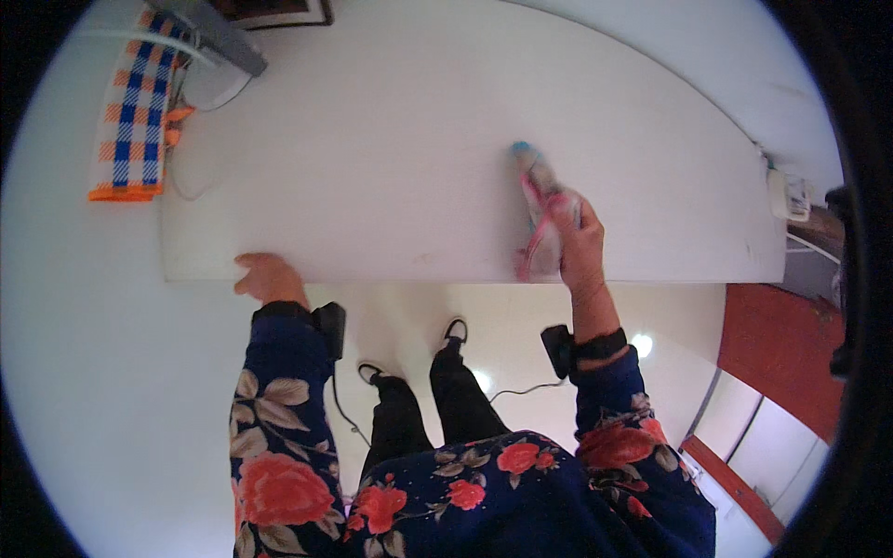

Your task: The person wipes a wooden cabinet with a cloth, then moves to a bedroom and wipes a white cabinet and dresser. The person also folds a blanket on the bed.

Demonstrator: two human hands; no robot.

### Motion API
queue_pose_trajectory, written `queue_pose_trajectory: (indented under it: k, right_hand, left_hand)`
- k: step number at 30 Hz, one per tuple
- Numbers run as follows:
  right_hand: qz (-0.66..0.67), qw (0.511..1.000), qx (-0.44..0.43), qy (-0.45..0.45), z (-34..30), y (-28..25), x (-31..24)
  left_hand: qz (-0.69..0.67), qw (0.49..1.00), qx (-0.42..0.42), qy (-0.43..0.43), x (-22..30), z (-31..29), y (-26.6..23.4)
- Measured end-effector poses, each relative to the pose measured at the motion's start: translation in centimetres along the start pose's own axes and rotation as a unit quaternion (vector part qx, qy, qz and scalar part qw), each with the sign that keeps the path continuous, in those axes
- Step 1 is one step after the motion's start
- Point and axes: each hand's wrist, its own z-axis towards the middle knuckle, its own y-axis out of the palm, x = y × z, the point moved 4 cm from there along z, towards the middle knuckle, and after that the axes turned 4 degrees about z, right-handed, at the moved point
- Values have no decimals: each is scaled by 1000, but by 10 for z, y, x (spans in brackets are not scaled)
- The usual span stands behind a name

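Note:
My right hand [581, 237] is closed around a slim, pale see-through thing with a blue tip and pink strips [539, 177]. Motion blurs it, so I cannot make out its exact kind. It is over the white table [372, 139], right of the middle, with its blue tip pointing away from me. At the table's front left edge, my left hand [272, 277] has its thumb and fingers apart and holds nothing.
A checked orange, blue and white cloth [135, 121] hangs at the far left beside a grey stand [209, 37]. A dark-framed object [279, 13] is at the back. On the right are a white plug-like device [789, 195] and a red-brown cabinet [781, 349].

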Motion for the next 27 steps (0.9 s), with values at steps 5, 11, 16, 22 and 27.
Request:
queue_pose_trajectory:
  k: [5, 11, 16, 22, 27]
  right_hand:
    - [437, 893, -108, 27, 19, -11, -20]
    - [395, 913, -102, -14, 7, -10, -34]
    - [69, 985, 21, -157, -2, -29, -34]
    - [-581, 724, -4, -372, -30, 1, 10]
    - [-580, 740, -8, -341, -37, 17, 19]
  left_hand:
    - [-94, 995, -39, 15, -2, 3, 4]
    - [7, 1000, 0, 4, 1, 6, 5]
    - [14, 997, 16, 74, -6, -3, -11]
    - [-98, 994, -49, 14, -1, -5, -6]
    - [-619, 740, -14, -263, 12, 12, 34]
